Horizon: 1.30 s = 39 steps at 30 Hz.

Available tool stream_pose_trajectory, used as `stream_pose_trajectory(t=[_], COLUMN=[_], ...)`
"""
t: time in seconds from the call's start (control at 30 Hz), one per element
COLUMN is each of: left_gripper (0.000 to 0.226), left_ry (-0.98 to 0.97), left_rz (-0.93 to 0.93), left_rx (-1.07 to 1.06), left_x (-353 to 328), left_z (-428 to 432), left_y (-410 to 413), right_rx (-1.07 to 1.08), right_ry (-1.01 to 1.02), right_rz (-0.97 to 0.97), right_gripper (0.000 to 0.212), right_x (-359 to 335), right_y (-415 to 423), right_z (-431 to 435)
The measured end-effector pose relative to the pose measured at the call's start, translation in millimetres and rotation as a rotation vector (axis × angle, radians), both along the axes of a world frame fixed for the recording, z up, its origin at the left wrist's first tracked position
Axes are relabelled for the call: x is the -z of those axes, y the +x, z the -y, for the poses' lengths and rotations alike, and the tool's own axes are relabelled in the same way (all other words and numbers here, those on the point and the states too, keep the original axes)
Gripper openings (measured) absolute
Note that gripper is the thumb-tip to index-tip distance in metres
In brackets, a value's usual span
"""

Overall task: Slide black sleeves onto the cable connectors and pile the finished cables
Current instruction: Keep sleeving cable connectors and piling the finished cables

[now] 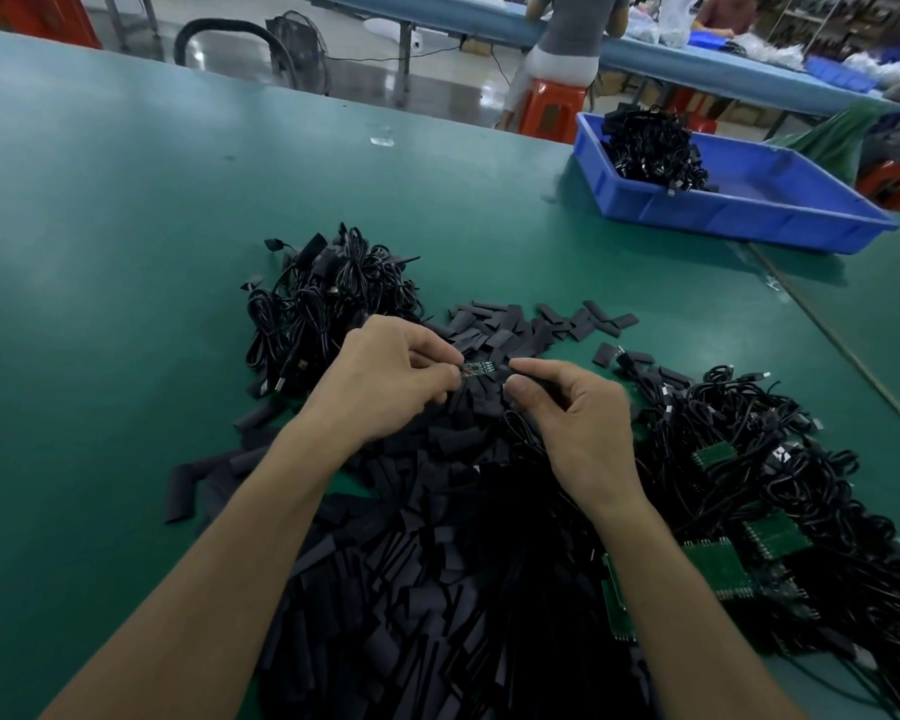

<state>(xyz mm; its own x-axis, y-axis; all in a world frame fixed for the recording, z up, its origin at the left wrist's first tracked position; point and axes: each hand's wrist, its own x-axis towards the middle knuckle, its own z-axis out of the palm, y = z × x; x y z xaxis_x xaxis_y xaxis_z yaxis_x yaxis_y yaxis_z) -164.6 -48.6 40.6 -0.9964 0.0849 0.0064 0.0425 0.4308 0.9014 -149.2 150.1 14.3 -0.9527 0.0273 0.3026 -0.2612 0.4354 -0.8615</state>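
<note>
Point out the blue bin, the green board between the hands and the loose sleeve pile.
blue bin (723, 215): head view, on its front wall.
green board (481, 367): head view, on its bare top face.
sleeve pile (437, 563): head view, on the heap's middle.

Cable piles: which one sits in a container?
The pile in the blue bin, far right. The other two lie loose on the green table: one beyond the left hand, one beside the right hand.
</note>
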Motion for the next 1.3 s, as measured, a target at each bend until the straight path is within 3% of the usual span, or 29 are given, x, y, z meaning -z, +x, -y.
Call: stream_pose_trajectory(t=[0.67, 1.0, 1.3], left_gripper=[0.008, 0.015, 0.018], left_ry=[0.13, 0.1, 0.139], left_rz=[0.036, 0.029, 0.054], left_rx=[0.071, 0.132, 0.182], left_x=[1.2, 2.4, 2.9], left_z=[-4.2, 1.3, 3.4], left_y=[0.5, -1.3, -1.6], right_rx=[0.075, -0.129, -0.335], right_ry=[-0.033, -0.018, 0.081], right_rz=[-0.036, 0.089, 0.116], right_gripper=[0.018, 0.028, 0.023], right_x=[5.6, -7.6, -23.9], right_y=[3.5, -6.1, -8.1], right_z=[5.5, -10.4, -18.5])
